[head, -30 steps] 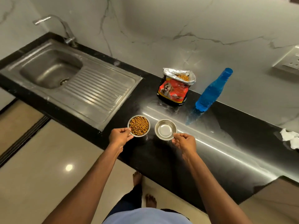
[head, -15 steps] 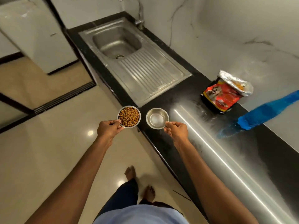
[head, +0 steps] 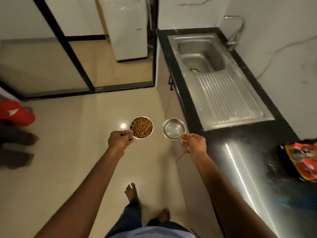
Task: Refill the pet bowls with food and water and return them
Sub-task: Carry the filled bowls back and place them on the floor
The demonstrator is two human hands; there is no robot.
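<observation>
My left hand (head: 120,141) grips the near rim of a small steel bowl (head: 141,127) full of brown kibble. My right hand (head: 194,143) pinches the rim of a second steel bowl (head: 174,129) that holds clear water. Both bowls are held level in the air over the beige floor, side by side, to the left of the black counter (head: 240,140). The red pet food bag (head: 301,162) lies on that counter at the far right edge of the view.
A steel sink (head: 200,55) with drainboard and tap is set in the counter on the right. A white appliance (head: 125,28) stands ahead beyond a black-framed sliding door track (head: 123,86). Something red and dark (head: 15,114) sits at the left edge. My bare feet are on the tiled floor.
I have turned left away from the counter, carrying both bowls off it and out over the floor. The blue bottle has dropped out of view.
</observation>
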